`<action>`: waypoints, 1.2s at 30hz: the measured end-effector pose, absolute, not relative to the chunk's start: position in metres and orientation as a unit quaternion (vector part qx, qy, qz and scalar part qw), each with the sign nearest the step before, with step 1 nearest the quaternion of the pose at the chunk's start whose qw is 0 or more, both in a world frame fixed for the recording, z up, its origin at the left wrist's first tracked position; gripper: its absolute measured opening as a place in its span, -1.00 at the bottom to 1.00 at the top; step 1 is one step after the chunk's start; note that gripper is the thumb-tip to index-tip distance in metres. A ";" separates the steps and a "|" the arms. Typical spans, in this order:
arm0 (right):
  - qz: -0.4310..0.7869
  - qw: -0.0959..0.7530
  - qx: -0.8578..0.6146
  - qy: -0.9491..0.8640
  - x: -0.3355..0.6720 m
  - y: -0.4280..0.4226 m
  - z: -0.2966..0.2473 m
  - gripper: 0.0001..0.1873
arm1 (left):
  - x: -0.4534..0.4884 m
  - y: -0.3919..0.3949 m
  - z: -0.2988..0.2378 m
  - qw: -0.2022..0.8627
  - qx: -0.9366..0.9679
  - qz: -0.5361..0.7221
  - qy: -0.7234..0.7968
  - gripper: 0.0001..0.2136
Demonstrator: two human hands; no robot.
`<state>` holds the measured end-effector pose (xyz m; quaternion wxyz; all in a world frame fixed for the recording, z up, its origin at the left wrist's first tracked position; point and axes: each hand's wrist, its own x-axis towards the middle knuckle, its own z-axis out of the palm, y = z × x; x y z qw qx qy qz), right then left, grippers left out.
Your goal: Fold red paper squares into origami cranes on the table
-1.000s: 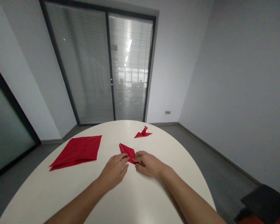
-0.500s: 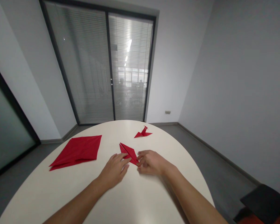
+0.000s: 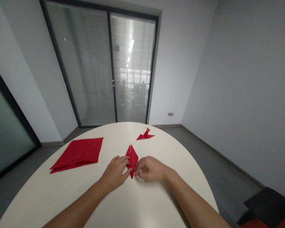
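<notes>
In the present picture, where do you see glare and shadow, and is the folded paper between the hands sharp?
Head view: bright streaks show at the glass door; head view: pale glare lies on the near part of the table, and soft shadow runs beside the right forearm; head view: the folded paper has a readable outline, but fine creases are unclear.

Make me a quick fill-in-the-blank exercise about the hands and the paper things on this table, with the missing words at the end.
1. The folded paper between the left hand and the right hand is ____ in color.
2. From the person's view, the large paper lies to the ____ of both hands.
3. The paper bird rests near the ____ edge of the table, not the near one.

Missing words: red; left; far.
</notes>
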<state>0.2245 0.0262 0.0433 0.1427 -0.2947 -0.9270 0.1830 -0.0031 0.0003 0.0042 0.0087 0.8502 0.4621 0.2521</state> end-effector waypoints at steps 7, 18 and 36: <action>0.145 0.219 -0.393 -0.881 0.232 0.036 0.039 -0.69 | -0.004 0.000 0.005 0.020 0.845 0.256 0.468 -0.84; 0.125 0.212 -0.380 -0.892 0.232 0.045 0.028 -0.75 | -0.007 -0.002 0.004 0.057 0.864 0.257 0.430 -0.72; 0.125 0.220 -0.396 -0.883 0.225 0.047 0.025 -0.80 | -0.009 -0.002 0.005 0.074 0.881 0.251 0.395 -0.65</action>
